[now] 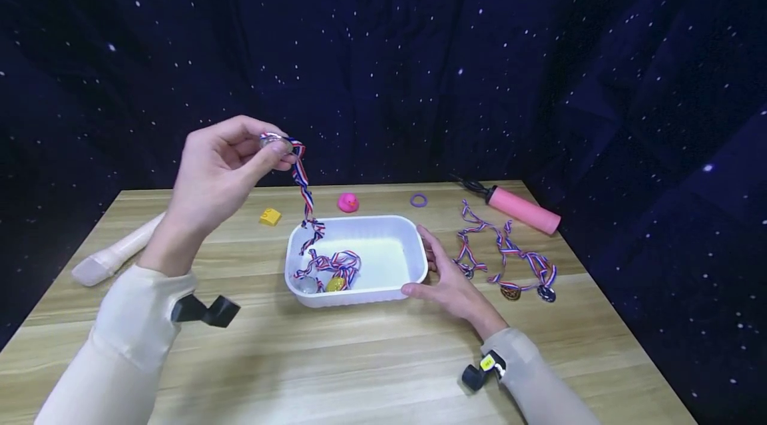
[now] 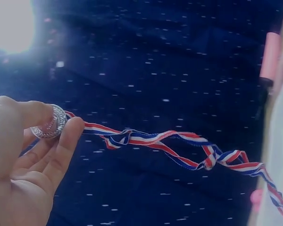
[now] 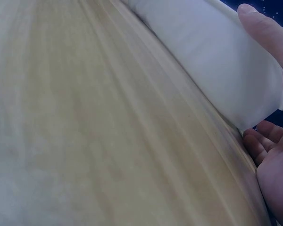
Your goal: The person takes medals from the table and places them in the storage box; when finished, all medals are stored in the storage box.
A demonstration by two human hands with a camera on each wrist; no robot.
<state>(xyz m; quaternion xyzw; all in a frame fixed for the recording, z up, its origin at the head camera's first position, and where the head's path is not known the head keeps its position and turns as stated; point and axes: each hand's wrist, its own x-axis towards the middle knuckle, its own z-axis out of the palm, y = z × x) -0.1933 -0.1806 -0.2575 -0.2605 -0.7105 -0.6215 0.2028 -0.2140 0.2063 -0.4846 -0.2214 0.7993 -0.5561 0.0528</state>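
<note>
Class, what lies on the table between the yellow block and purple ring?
In the head view, a pink duck; the striped ribbon hanging from the left hand also crosses that stretch of the picture.

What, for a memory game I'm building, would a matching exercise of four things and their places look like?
Things:
1. White rectangular plastic tray
2. Shiny yellow round medal
3. Pink cylindrical hand pump
4. Small yellow block

Places:
A. At the wood-grain table's back right corner
B. Left of the tray
C. Touched by the right hand
D. Inside the tray

Pairs: 1-C, 2-D, 3-A, 4-B
</note>
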